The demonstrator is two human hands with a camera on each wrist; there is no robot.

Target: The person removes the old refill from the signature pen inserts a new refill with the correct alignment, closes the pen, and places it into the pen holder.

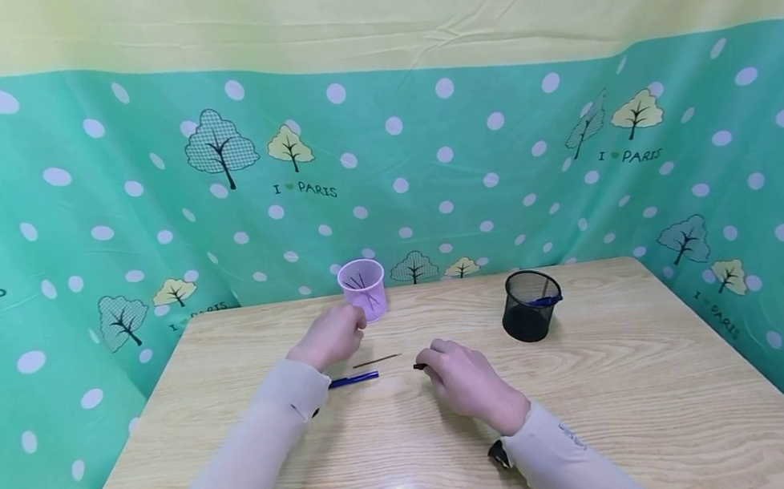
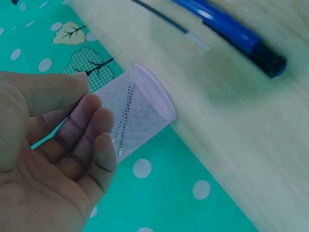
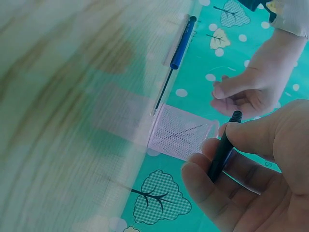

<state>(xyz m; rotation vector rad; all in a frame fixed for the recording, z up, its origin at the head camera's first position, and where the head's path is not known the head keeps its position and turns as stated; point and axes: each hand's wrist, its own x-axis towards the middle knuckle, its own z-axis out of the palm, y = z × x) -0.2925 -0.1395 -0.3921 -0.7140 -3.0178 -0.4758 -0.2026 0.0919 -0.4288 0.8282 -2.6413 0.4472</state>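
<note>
My right hand (image 3: 270, 159) pinches a short black pen barrel piece (image 3: 223, 153) with a threaded end between thumb and fingers. In the head view, this hand is low over the table's middle. My left hand (image 2: 63, 140) is in front of the pink mesh pen cup (image 1: 366, 291), its fingers loosely curled with nothing seen between them. Several thin dark refills stand inside that cup. Between the hands, a thin pen refill (image 1: 376, 361) lies on the table. Just nearer lies a blue pen barrel (image 1: 356, 378) with a black end, its left part behind the left sleeve.
A black mesh pen cup (image 1: 526, 324) stands at the back right, with a blue pen (image 1: 545, 301) leaning out over its rim. The wooden table (image 1: 668, 374) ends at a green dotted curtain (image 1: 409, 138) behind and at both sides.
</note>
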